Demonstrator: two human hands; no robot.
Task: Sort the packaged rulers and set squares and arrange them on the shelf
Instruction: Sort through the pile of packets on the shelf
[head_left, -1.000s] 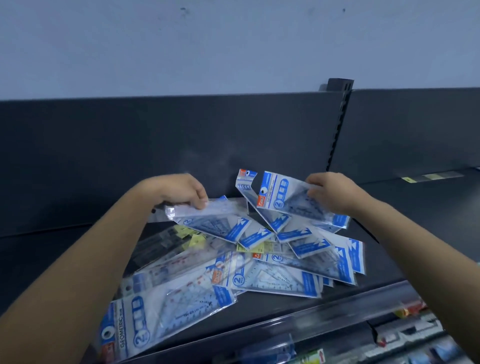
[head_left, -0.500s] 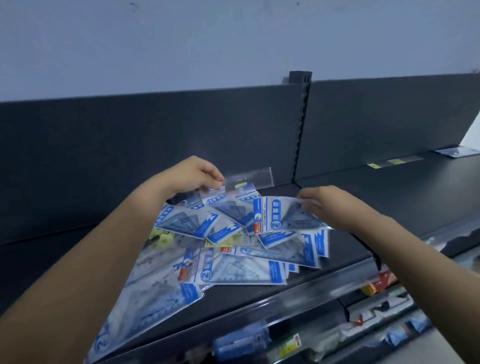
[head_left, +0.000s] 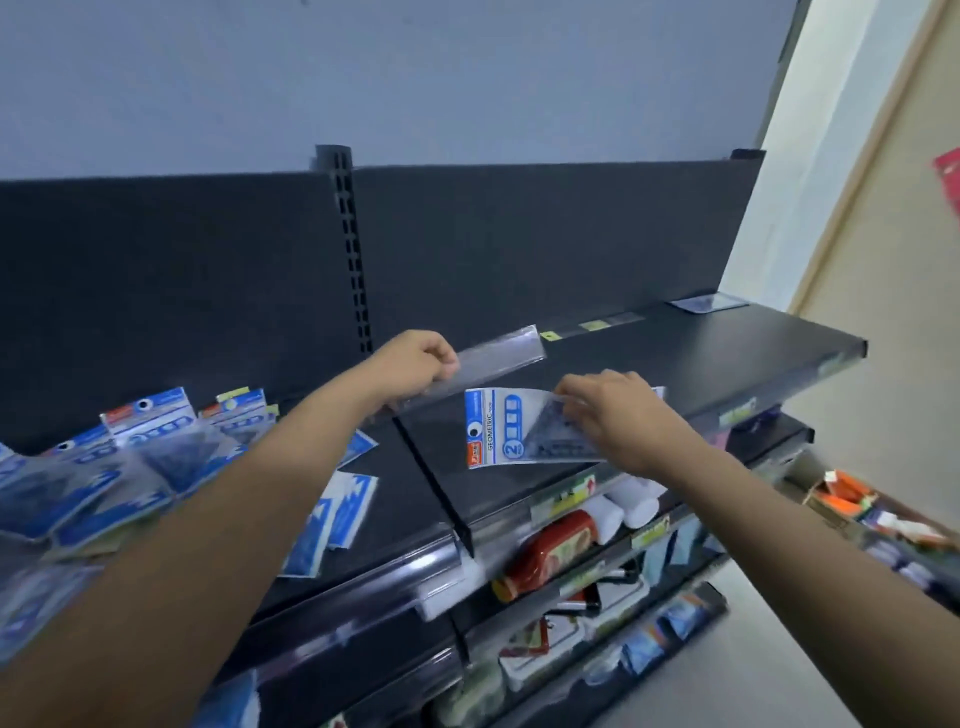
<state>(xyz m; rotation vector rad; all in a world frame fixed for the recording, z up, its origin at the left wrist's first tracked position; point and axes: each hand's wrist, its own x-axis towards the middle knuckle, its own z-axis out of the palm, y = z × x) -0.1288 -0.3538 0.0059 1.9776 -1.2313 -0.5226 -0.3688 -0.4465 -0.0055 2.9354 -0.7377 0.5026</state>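
Clear plastic sleeves fill both grips: the left hand (head_left: 415, 364) curls round a packaged ruler (head_left: 501, 357) while the right hand (head_left: 613, 415) pinches a blue set-square pack (head_left: 511, 431). Both hang over the right shelf section (head_left: 727, 364), probably to separate types from the mixed pile (head_left: 156, 457) at left.

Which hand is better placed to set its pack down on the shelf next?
Right, probably: the right hand pinches the set square pack low over bare shelf; the left hand holds the ruler pack tilted up behind it.
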